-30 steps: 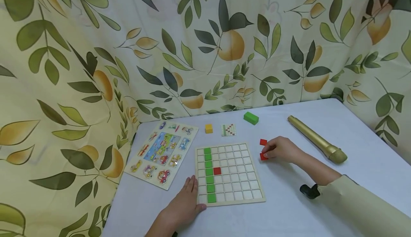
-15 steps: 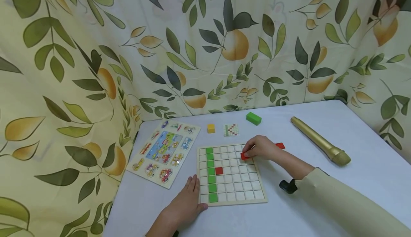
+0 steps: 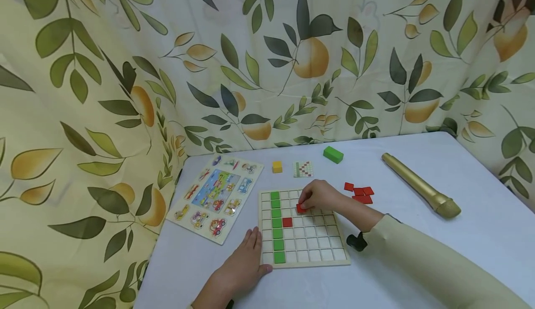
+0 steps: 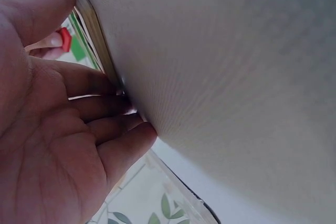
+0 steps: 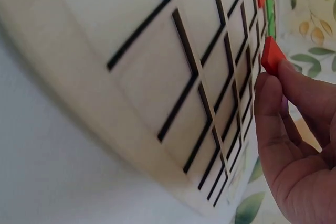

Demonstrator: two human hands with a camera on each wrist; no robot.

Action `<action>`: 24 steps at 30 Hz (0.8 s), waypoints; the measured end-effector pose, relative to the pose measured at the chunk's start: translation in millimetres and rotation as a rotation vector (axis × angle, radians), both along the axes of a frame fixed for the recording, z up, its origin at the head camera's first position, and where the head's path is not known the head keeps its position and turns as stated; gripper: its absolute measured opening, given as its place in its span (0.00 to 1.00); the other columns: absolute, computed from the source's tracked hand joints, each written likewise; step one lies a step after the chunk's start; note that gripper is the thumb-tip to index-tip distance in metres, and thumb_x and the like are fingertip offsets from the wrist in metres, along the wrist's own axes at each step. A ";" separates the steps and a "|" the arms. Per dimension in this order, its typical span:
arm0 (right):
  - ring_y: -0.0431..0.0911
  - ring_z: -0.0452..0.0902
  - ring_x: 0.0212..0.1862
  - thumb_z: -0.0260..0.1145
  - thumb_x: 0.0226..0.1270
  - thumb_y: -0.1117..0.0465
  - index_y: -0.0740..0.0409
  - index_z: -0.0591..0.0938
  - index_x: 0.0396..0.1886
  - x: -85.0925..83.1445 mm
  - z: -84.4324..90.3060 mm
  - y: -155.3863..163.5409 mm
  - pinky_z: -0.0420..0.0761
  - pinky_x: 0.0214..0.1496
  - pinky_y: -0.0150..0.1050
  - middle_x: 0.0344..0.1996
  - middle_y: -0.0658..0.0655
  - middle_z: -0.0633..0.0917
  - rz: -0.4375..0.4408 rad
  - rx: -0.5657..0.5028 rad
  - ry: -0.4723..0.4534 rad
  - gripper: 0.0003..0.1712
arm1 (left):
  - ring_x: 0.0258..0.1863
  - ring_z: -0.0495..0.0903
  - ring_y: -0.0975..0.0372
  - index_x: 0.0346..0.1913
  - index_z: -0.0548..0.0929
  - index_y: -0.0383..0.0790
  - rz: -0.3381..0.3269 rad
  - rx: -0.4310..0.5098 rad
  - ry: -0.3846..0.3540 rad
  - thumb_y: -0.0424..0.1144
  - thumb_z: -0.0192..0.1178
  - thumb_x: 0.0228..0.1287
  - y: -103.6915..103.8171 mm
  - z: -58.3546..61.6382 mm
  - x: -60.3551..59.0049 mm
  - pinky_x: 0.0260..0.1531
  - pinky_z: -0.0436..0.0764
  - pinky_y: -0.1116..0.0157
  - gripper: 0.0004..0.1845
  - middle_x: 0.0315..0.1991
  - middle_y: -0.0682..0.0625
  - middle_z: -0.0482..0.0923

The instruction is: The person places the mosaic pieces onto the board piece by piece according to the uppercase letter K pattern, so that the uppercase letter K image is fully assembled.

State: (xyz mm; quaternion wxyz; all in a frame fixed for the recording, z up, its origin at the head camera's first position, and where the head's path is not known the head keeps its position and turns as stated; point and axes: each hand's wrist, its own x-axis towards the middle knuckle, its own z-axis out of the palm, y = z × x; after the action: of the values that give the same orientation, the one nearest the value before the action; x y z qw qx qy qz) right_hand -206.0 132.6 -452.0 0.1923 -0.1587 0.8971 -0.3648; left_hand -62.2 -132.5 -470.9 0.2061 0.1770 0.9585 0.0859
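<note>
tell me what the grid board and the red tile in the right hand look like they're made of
The grid board looks like pale, unvarnished wood or plywood: matte, with a light frame and dark grooves between cells in the right wrist view. The red tile, pinched by the right hand, seems painted wood or possibly plastic: flat, even colour, crisp edges. The left hand rests at the board's edge.

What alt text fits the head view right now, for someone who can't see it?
A right hand pinches a red tile over a wooden grid board with a green tile column, while the left hand rests on the board's left edge. Spare red tiles lie right of it.
</note>
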 end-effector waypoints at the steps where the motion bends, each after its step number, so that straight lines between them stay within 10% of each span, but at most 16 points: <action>1: 0.45 0.75 0.37 0.75 0.61 0.66 0.54 0.90 0.32 0.1 -1.4 -1.8 0.79 0.39 0.37 0.28 0.47 0.86 -0.001 -0.001 -0.007 0.03 | 0.78 0.47 0.46 0.77 0.57 0.29 -0.003 0.000 0.003 0.61 0.59 0.68 -0.1 -0.2 -0.1 0.72 0.60 0.52 0.49 0.79 0.37 0.50; 24: 0.42 0.74 0.30 0.75 0.60 0.68 0.55 0.87 0.24 6.8 -6.5 -22.2 0.75 0.33 0.36 0.21 0.46 0.83 0.075 0.084 0.114 0.07 | 0.78 0.47 0.46 0.77 0.56 0.29 0.015 0.007 -0.006 0.61 0.59 0.67 1.2 0.9 0.0 0.72 0.60 0.52 0.49 0.79 0.38 0.50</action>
State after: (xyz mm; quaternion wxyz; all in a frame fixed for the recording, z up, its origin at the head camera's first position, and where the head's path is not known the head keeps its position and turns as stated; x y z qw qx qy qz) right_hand -199.2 110.3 -458.5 0.1611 -0.2045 0.9145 -0.3098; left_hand -62.2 -131.2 -470.0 0.2079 0.1705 0.9588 0.0915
